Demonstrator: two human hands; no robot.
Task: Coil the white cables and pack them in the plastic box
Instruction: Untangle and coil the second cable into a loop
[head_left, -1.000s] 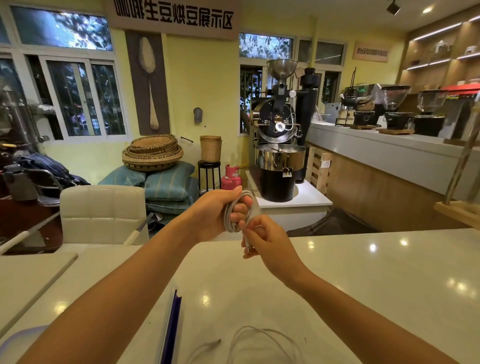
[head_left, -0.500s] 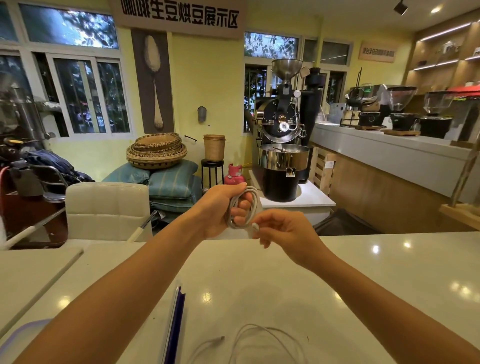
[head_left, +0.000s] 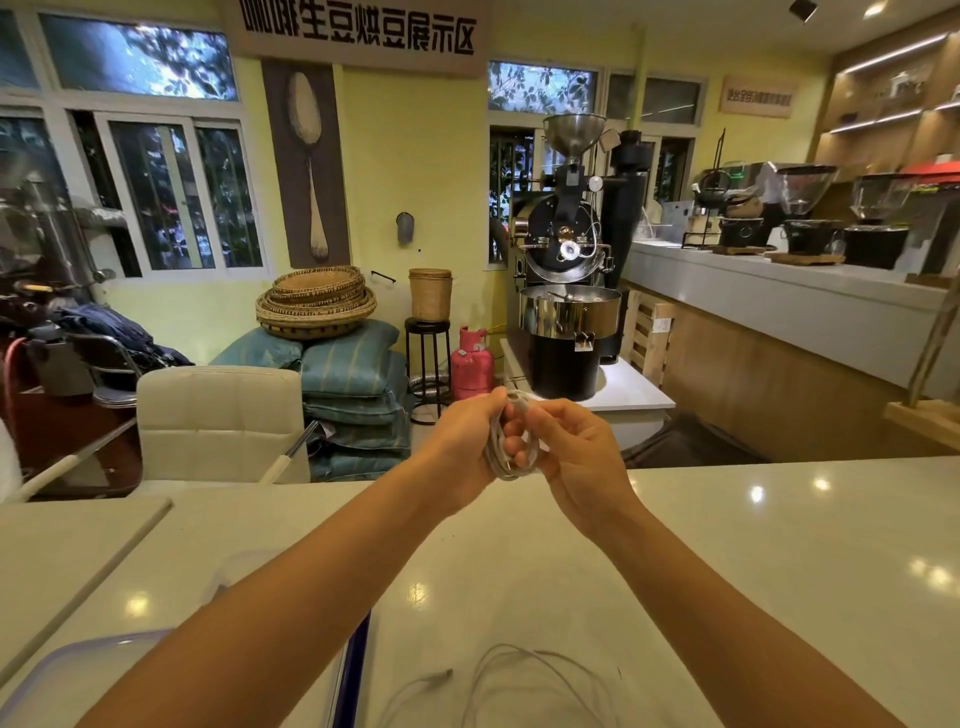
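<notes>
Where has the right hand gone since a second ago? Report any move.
Yes. The right hand has risen and closed in on the coiled white cable held by the left hand, now above the white counter's far edge.

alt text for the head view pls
Two bare hands, the left hand and right hand, hold a coiled white cable above a pale countertop. A loose white cable lies nearer the camera, a plastic box at lower left.
</notes>
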